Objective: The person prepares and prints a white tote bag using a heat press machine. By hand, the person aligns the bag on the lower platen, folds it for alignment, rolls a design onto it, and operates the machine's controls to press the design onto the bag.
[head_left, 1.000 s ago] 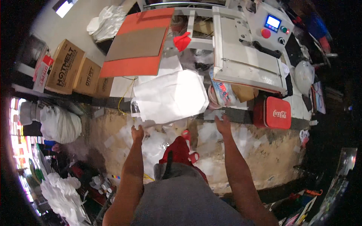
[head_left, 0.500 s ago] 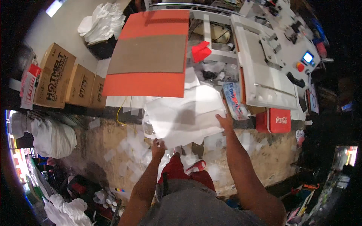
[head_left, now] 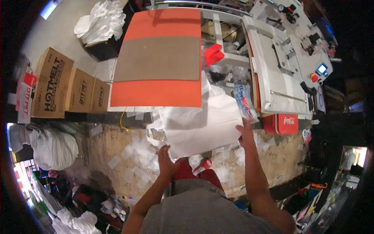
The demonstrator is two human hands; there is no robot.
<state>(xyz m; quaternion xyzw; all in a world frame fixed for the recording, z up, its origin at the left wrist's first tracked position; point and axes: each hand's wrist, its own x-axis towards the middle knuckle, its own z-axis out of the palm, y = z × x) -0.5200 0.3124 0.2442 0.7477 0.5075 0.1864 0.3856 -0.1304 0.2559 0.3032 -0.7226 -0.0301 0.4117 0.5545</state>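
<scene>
A large white sheet (head_left: pixel 202 126), thin and cloth-like, lies slanted over the front edge of the worktable, with strap-like strips at its left side. My right hand (head_left: pixel 246 134) grips its right edge, thumb on top. At the near left corner, my left hand (head_left: pixel 166 162) has its fingers closed on the sheet. Just beyond the sheet is a flat orange platen (head_left: pixel 156 95) with a brown-grey pad (head_left: pixel 157 58) on it. The platen's shadow side hides the sheet's far part.
To the right stands a white heat-press machine (head_left: pixel 278 89) with a small lit screen (head_left: pixel 321 69). A red cooler box (head_left: pixel 281 124) sits below it. Cardboard boxes (head_left: pixel 50 85) line the left, near a white bundle (head_left: pixel 101 21). Scraps (head_left: pixel 136 156) litter the floor.
My right hand has moved slightly right and nearer, and the white sheet's near edge has shifted right with it. My left hand is turned more upright at the corner. The view has shifted slightly.
</scene>
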